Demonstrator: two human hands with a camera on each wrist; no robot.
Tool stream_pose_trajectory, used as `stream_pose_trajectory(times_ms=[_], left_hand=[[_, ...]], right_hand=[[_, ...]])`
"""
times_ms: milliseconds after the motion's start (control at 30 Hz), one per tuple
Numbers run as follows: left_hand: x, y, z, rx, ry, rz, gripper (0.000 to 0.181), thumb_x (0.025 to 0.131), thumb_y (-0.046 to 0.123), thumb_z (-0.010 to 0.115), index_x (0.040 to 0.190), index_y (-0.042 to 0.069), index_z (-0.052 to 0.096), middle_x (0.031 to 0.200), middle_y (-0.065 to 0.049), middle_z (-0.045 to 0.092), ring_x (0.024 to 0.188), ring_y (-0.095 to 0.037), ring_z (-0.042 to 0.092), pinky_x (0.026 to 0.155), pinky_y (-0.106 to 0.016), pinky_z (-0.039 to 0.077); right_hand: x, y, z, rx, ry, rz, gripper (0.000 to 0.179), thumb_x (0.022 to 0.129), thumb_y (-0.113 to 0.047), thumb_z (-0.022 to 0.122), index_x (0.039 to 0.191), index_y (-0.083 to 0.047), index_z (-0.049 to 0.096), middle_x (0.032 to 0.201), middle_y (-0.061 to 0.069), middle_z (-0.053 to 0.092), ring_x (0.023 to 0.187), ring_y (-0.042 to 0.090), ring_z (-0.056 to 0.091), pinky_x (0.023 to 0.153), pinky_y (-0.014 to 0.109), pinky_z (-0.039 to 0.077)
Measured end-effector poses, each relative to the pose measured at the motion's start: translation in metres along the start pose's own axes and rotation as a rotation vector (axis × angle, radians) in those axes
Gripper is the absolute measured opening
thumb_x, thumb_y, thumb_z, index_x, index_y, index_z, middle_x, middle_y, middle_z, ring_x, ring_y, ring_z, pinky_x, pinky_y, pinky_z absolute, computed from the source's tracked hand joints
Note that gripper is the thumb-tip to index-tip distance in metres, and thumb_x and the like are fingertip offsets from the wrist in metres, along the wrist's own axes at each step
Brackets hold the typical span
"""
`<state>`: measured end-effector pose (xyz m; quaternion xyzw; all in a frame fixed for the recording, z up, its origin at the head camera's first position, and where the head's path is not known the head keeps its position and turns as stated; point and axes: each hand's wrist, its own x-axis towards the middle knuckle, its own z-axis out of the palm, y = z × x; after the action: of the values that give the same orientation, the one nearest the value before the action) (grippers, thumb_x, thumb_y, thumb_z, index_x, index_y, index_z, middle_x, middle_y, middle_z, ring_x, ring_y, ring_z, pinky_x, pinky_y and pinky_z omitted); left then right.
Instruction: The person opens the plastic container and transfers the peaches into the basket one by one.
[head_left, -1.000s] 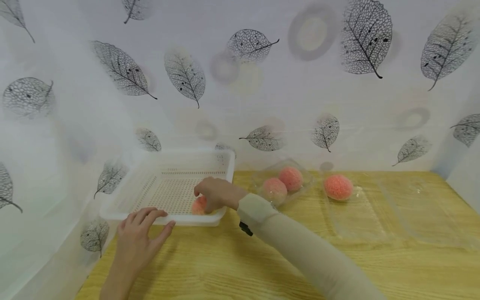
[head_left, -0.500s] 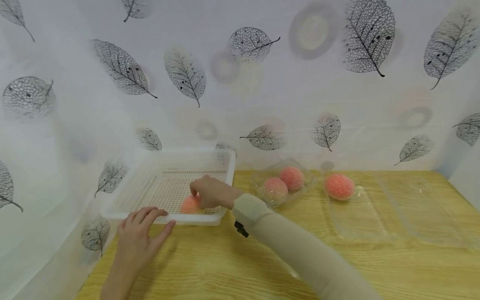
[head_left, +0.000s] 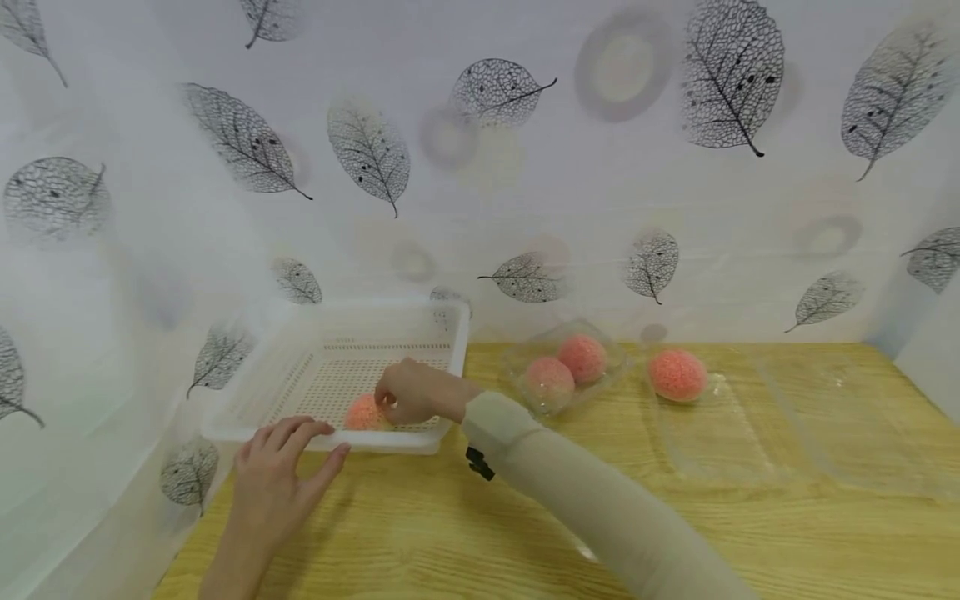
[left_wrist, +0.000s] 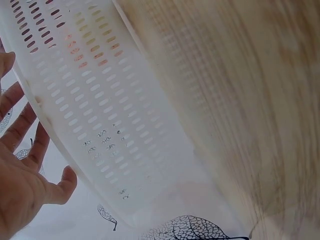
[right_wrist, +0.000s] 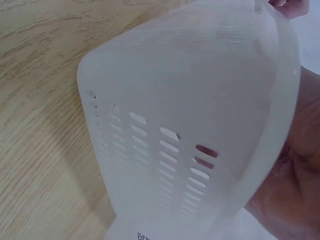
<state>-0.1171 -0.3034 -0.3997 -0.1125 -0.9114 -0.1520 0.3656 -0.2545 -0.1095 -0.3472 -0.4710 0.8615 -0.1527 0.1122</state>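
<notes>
A pink, rough-surfaced ball lies inside the white plastic basket, near its front wall. My right hand reaches over the basket's right side, its fingers curled and pinching at the ball's right side; the contact is partly hidden. In the right wrist view the basket wall hides the fingertips of the right hand. My left hand rests on the front rim with its fingers spread. Seen in the left wrist view, the left hand lies along that rim, holding nothing.
Two more pink balls sit in a clear plastic tray right of the basket. Another pink ball sits at the back of a second clear tray. A third clear tray lies farther right on the wooden table.
My right hand has shifted a little left inside the basket, and the pink ball with it; more of the ball shows now. The left hand has stayed on the rim.
</notes>
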Motion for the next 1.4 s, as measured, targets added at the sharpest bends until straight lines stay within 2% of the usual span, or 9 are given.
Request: stream_pose_trajectory(times_ms=[200, 400, 567, 767, 967, 1267, 1400], left_hand=[[0.002, 0.001, 0.0, 0.0, -0.003, -0.003, 0.03, 0.072, 0.024, 0.089, 0.097, 0.017, 0.073, 0.104, -0.008, 0.072, 0.096, -0.037, 0.062, 0.084, -0.066, 0.042], [0.001, 0.002, -0.001, -0.003, -0.011, -0.02, 0.03, 0.072, 0.023, 0.09, 0.097, 0.017, 0.073, 0.104, -0.009, 0.072, 0.097, -0.039, 0.062, 0.084, -0.068, 0.04], [0.001, 0.001, 0.0, 0.0, 0.006, 0.006, 0.032, 0.071, 0.023, 0.09, 0.097, 0.017, 0.074, 0.105, -0.009, 0.073, 0.096, -0.04, 0.063, 0.082, -0.068, 0.043], [0.0, 0.0, 0.0, 0.01, 0.017, 0.012, 0.034, 0.067, 0.022, 0.091, 0.096, 0.017, 0.074, 0.103, -0.008, 0.073, 0.094, -0.039, 0.063, 0.079, -0.067, 0.043], [0.0, 0.002, 0.0, 0.005, 0.002, -0.009, 0.032, 0.069, 0.023, 0.091, 0.096, 0.018, 0.074, 0.103, -0.009, 0.073, 0.094, -0.039, 0.064, 0.08, -0.068, 0.043], [0.0, 0.002, 0.0, 0.019, 0.007, 0.011, 0.033, 0.067, 0.022, 0.091, 0.095, 0.016, 0.074, 0.101, -0.01, 0.073, 0.092, -0.039, 0.064, 0.079, -0.066, 0.044], [0.0, 0.002, 0.0, 0.013, 0.004, 0.009, 0.032, 0.068, 0.022, 0.091, 0.095, 0.016, 0.074, 0.101, -0.01, 0.073, 0.091, -0.038, 0.064, 0.078, -0.066, 0.044]], right_hand=[[-0.008, -0.003, -0.009, -0.025, 0.029, 0.007, 0.031, 0.098, -0.016, 0.066, 0.127, -0.01, 0.071, 0.13, 0.005, 0.072, 0.119, 0.019, 0.069, 0.099, 0.026, 0.055], [-0.022, -0.01, -0.021, -0.05, 0.065, -0.05, 0.03, 0.1, -0.017, 0.065, 0.127, -0.008, 0.071, 0.131, 0.005, 0.071, 0.12, 0.018, 0.069, 0.102, 0.026, 0.053], [-0.034, -0.016, -0.028, -0.098, 0.09, -0.061, 0.03, 0.101, -0.019, 0.064, 0.128, -0.009, 0.07, 0.131, 0.003, 0.072, 0.118, 0.016, 0.069, 0.102, 0.027, 0.053], [-0.047, -0.021, -0.033, -0.116, 0.091, -0.068, 0.031, 0.102, -0.02, 0.062, 0.131, -0.01, 0.069, 0.129, 0.002, 0.072, 0.108, 0.013, 0.071, 0.095, 0.023, 0.055], [-0.059, -0.022, -0.034, -0.159, 0.119, -0.054, 0.03, 0.102, -0.02, 0.062, 0.13, -0.012, 0.07, 0.127, 0.0, 0.073, 0.109, 0.012, 0.071, 0.095, 0.023, 0.055], [-0.078, -0.02, -0.036, -0.201, 0.156, -0.023, 0.03, 0.1, -0.019, 0.065, 0.129, -0.014, 0.071, 0.127, -0.001, 0.073, 0.117, 0.014, 0.069, 0.103, 0.029, 0.054], [-0.085, -0.02, -0.033, -0.199, 0.162, -0.009, 0.032, 0.099, -0.02, 0.065, 0.13, -0.015, 0.07, 0.129, 0.0, 0.072, 0.118, 0.015, 0.069, 0.097, 0.03, 0.057]])
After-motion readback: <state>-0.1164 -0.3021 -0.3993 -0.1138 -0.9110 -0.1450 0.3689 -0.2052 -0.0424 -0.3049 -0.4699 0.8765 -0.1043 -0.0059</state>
